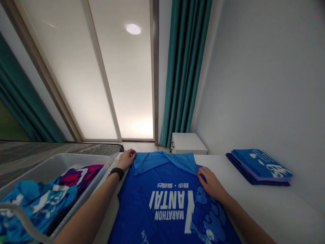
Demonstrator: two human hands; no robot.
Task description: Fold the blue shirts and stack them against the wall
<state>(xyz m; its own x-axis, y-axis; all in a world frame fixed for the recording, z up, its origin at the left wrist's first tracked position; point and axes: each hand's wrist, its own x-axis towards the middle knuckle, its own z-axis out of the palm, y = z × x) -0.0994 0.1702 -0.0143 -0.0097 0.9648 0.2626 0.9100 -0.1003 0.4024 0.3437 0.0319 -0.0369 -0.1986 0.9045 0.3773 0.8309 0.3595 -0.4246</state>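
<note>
A blue marathon T-shirt [172, 183] lies spread over the white table, its printed lettering upside down to me. The far end shows a lighter blue strip [165, 161] folded over. My left hand [127, 159], with a dark watch on the wrist, is closed on the far left corner of that strip. On the right side my right hand [210, 180] has its fingers curled and pinching the shirt's edge, beside the strip's right end. The tips of both hands' fingers are partly hidden.
At left stands a translucent plastic bin [83, 156] holding crumpled blue and purple-red clothes [50, 200]. A stack of folded shirts [261, 166] rests on the table [266, 206] by the right wall. Beyond are a small white cabinet [188, 142] and a teal curtain [186, 67].
</note>
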